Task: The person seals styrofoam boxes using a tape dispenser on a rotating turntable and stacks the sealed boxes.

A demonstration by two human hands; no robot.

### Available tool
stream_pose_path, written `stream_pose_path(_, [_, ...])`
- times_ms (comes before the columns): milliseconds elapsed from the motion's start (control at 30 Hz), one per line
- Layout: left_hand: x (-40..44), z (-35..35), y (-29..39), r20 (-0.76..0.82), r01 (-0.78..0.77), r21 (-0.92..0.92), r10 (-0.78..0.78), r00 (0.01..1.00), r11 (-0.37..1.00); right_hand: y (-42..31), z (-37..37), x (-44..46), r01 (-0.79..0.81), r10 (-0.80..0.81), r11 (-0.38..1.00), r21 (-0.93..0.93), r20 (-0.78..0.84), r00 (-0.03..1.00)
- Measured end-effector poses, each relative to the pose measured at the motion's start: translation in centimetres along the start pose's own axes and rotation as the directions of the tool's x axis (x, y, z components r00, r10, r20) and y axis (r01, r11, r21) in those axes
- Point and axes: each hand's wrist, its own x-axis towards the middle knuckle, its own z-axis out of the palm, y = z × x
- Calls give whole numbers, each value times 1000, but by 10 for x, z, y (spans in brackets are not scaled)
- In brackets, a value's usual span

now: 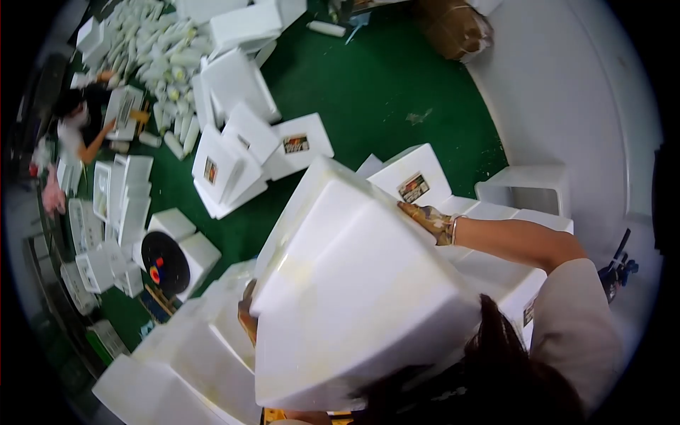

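A large white foam box fills the middle of the view, tilted, with faint yellowish stains on its surface. My right hand, in a patterned glove, presses its fingers against the far right edge of this box. At the box's left side, my left hand shows only in part, also gloved and gripping it; the rest is behind the box. Below and to the left, more white foam boxes touch or stand close to the held one. Dark hair covers part of the box's near end.
Foam lids with printed labels lie on the green floor. Wrapped pale vegetables form a heap at upper left, where another person handles a box. A round black stool stands left; a white wall bounds the right.
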Motion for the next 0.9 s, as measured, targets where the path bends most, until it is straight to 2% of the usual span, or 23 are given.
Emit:
stream_pose_path(100, [78, 53, -25, 33, -16, 54, 15, 999, 998, -37, -53, -34, 79, -78, 997, 20, -56, 995])
stream_pose_path(167, [144, 78, -43, 173, 127, 9, -126, 977, 992, -54, -89, -54, 123, -122, 992, 3, -115, 986])
stream_pose_path(200, [175, 85, -62, 184, 123, 8, -122, 975, 992, -60, -105, -59, 139, -138, 990, -7, -144, 980])
stream_pose_path(267, [225, 107, -96, 271, -33, 261, -41, 962, 965, -68, -141, -69, 169, -175, 985, -44, -210, 962])
stream_pose_path(333, [246, 149, -107, 307, -125, 533, -54, 950, 837, -74, -174, -76, 183, -199, 980, -84, -270, 942])
stream_pose_path(400, [263, 163, -153, 322, -153, 520, -27, 946, 841, -77, -205, -81, 186, -220, 974, -130, -337, 916])
stream_pose_path(467, [278, 164, -209, 263, -121, 577, -44, 964, 808, -78, -232, -85, 175, -236, 967, -184, -401, 885])
stream_pose_path(533, [293, 134, -298, 272, -40, 474, -103, 957, 880, -78, -257, -84, 151, -245, 961, -232, -457, 855])
stream_pose_path(567, [277, 151, -286, 222, 20, 591, -187, 957, 807, -79, -268, -83, 141, -255, 955, -262, -480, 839])
stream_pose_path(600, [270, 150, -304, 220, 12, 640, -198, 955, 769, -77, -278, -82, 127, -261, 950, -286, -502, 824])
stream_pose_path(667, [263, 147, -330, 219, -14, 798, -269, 938, 602, -75, -297, -78, 100, -279, 936, -337, -539, 794])
stream_pose_path(733, [255, 163, -329, 171, 69, 771, -309, 936, 633, -70, -313, -75, 72, -294, 923, -377, -574, 764])
stream_pose_path(767, [246, 185, -310, 52, 307, 595, -418, 907, 742, -68, -319, -74, 57, -300, 917, -396, -589, 751])
stream_pose_path(800, [242, 195, -298, -41, 509, 356, -531, 846, 784, -67, -325, -71, 41, -309, 908, -416, -600, 738])
stream_pose_path(833, [243, 192, -300, -54, 518, 350, -535, 843, 781, -66, -330, -69, 28, -318, 900, -436, -609, 727])
stream_pose_path(900, [241, 188, -304, 13, 370, 447, -419, 908, 815, -63, -338, -69, -1, -334, 882, -471, -626, 705])
